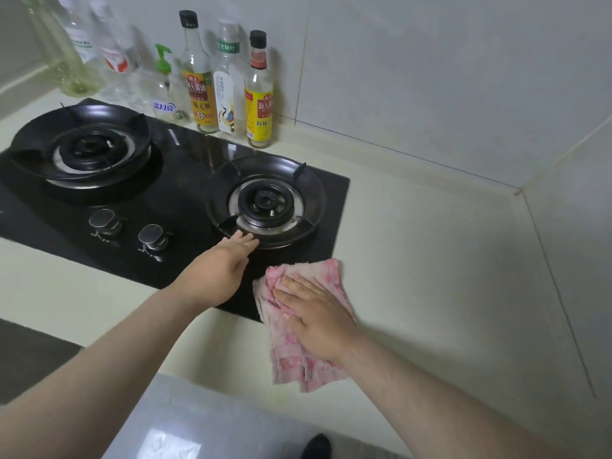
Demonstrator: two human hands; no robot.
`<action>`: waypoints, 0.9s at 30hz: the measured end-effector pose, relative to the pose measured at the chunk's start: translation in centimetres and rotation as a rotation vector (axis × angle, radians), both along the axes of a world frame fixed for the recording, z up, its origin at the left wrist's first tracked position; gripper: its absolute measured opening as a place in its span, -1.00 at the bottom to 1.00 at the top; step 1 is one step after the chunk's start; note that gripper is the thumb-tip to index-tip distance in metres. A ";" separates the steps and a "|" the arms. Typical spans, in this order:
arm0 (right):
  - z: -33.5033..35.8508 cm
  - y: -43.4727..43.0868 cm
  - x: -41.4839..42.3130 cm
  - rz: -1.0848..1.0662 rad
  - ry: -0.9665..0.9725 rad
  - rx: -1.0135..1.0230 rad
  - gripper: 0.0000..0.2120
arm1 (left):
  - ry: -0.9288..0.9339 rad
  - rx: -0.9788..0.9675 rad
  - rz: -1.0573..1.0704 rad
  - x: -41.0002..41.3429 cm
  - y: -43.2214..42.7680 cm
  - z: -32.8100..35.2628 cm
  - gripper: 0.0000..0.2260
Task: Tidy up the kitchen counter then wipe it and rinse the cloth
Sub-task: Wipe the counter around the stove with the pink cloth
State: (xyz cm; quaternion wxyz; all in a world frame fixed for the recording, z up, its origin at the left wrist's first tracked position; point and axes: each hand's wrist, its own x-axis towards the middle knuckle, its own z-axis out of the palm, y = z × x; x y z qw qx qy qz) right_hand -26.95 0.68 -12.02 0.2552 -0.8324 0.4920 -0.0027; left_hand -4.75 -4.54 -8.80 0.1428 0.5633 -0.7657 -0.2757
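A pink and white cloth [311, 273] lies over the front right corner of the black gas hob [185, 180] and onto the cream counter [430, 260]. My right hand [318, 316] presses flat on the cloth with straight fingers. My left hand [222, 270] reaches over the hob, its straight fingertips touching the front rim of the right burner's pan support [265, 200]. It holds nothing.
Several bottles stand along the tiled back wall behind the hob, among them two soy sauce bottles [260, 94] and a green-pump bottle [164, 87]. Two knobs [152, 238] sit at the hob's front. The left burner [86, 147] is bare. Grey floor lies below the counter edge.
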 end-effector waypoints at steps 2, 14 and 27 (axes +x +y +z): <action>0.1 2.7 0.5 -0.005 -0.007 0.020 -0.51 | 0.051 0.023 0.019 0.7 1.5 0.2 -0.56; -0.3 14.4 1.3 -0.061 0.080 0.116 -0.34 | 0.270 0.042 0.192 4.0 12.4 0.4 -0.66; -0.8 13.4 1.8 -0.120 0.298 -0.010 -0.17 | 0.479 0.441 0.684 5.6 20.5 -9.3 -0.23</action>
